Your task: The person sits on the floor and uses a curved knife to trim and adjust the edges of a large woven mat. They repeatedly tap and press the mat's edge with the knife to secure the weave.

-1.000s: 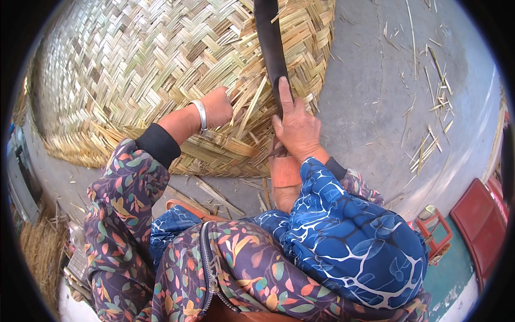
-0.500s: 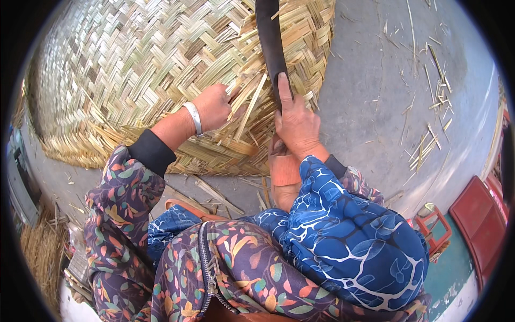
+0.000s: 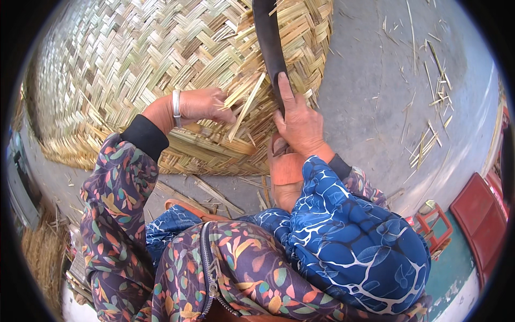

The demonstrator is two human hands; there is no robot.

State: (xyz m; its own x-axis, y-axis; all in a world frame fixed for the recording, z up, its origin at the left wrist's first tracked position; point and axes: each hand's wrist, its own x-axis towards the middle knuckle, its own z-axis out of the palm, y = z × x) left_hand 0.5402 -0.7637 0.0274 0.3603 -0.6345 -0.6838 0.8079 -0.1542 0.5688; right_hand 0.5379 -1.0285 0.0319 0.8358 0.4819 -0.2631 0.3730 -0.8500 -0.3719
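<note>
A large woven mat [image 3: 134,80] of flat, pale yellow-green splints takes up the upper left. My right hand [image 3: 301,123] grips the lower end of a long, dark, curved blade [image 3: 268,40], its index finger stretched along it. The blade lies over the mat near its right edge, and its far end runs out at the top. Just left of it, my left hand [image 3: 206,105] is closed beside loose splint ends [image 3: 249,99] that stick up from the weave. Whatever its fingers pinch is hidden.
My foot in an orange sandal [image 3: 286,170] is at the mat's near edge. Splint scraps [image 3: 426,142] litter the grey floor on the right. A small red stool [image 3: 433,228] and a dark red panel [image 3: 479,225] stand at the lower right. Straw [image 3: 40,257] lies at lower left.
My left hand has drawn back slightly to the left, and its wrist has turned. My right hand and the blade have barely shifted.
</note>
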